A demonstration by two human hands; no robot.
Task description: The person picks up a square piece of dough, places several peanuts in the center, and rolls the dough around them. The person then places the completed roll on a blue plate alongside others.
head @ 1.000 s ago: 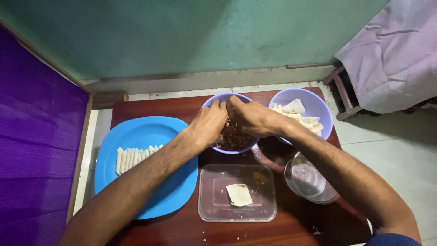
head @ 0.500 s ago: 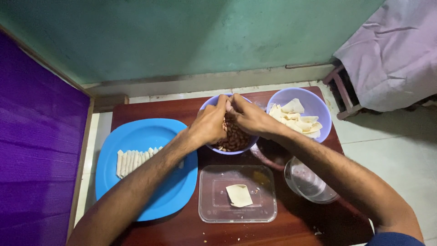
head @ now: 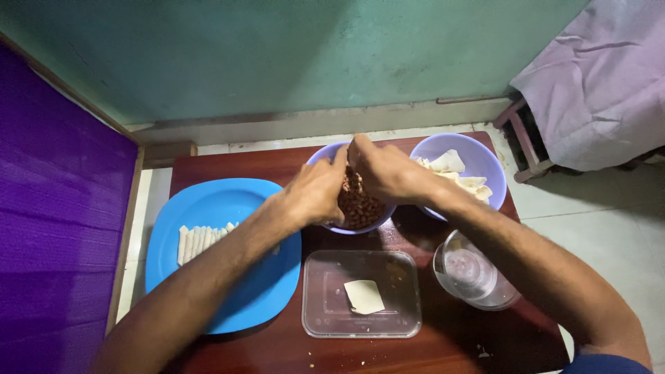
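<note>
Both hands meet above a lilac bowl [head: 325,154] holding a brown, grainy filling [head: 360,206] at the back middle of a small dark wooden table [head: 277,350]. My left hand [head: 315,190] is cupped over the bowl's left side. My right hand [head: 384,170] has its fingers pinched together against the left hand's fingertips, with some of the filling between them. What exactly they pinch is hidden by the fingers.
A blue plate [head: 208,208] at the left carries a row of pale rolled pieces [head: 197,241]. A second lilac bowl [head: 478,159] at the right holds pale wrapper sheets. A clear rectangular tray [head: 325,318] with one pale square sheet [head: 364,296] sits in front, a clear round container [head: 474,273] to its right.
Both hands have lifted slightly from inside the filling bowl and drawn together above it, fingertips now pinched. The bowls, plate and tray have not moved.
</note>
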